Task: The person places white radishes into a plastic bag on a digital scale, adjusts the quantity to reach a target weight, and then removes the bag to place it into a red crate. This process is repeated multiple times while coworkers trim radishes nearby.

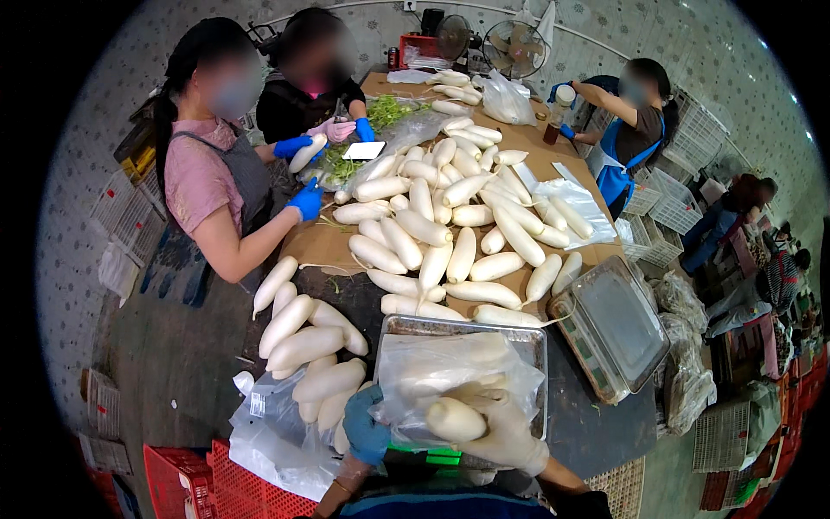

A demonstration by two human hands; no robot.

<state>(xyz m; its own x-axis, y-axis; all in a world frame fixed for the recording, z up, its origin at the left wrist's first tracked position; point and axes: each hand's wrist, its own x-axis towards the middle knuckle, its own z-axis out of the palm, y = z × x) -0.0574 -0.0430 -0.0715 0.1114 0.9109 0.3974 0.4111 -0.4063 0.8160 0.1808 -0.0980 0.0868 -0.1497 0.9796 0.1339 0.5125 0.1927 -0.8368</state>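
Note:
My left hand (363,424), in a blue glove, grips the left side of a clear plastic bag (450,363) of white radishes over a metal tray (458,322). My right hand (497,432), in a cream glove, is wrapped round a white radish (450,419) at the bag's lower part. A green object (441,454) shows below the tray. Left of the tray lie loose radishes (311,342) and empty plastic bags (272,445).
A big radish pile (458,225) covers the cardboard (316,242). A clear-lidded container (614,333) sits right. Co-workers stand left (203,173) and far right (622,138), one holding a radish. Red crates (242,476) sit below; plastic crates (722,432) and bagged bundles (683,372) line the right.

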